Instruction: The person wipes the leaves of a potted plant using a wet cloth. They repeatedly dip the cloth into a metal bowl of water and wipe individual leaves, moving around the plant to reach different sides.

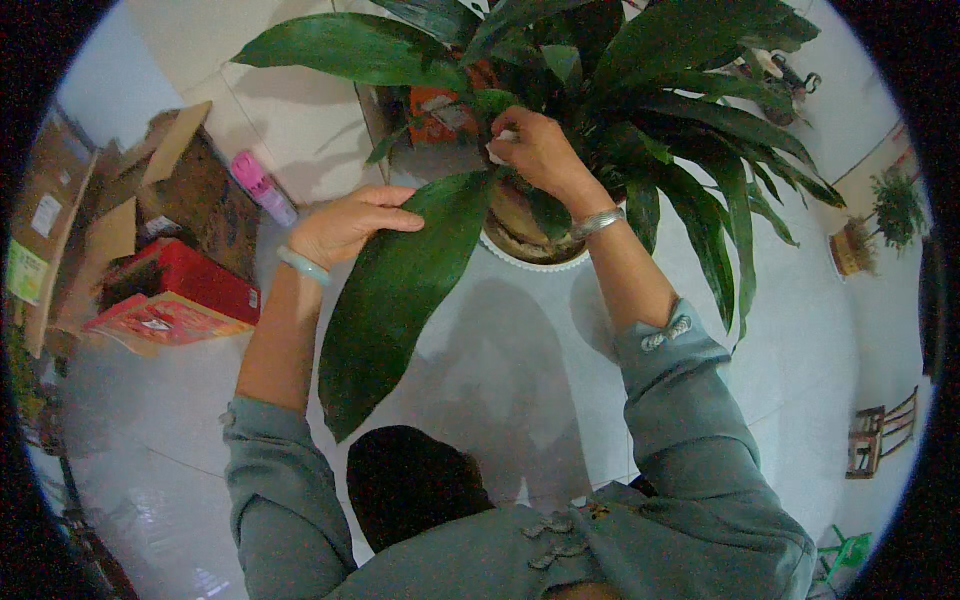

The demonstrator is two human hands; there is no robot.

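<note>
A large potted plant with long, broad green leaves (700,60) stands in front of me in a round pot with a white scalloped rim (535,264). One wide leaf (405,290) slants down toward me, its tip low and to the left. My left hand (345,228) pinches that leaf's left edge, thumb on top and fingers partly hidden under it. Near the leaf's base, my right hand (548,160) is closed on a small white wad (501,147), perhaps tissue or cloth; most of it is hidden by the fingers.
At left are open cardboard boxes (180,150), a red box (185,290) and a pink-and-purple bottle (262,185). An orange-red item (438,115) sits behind the plant. To the right are a small potted plant (853,247), a wooden chair (880,435) and a green stool (845,555).
</note>
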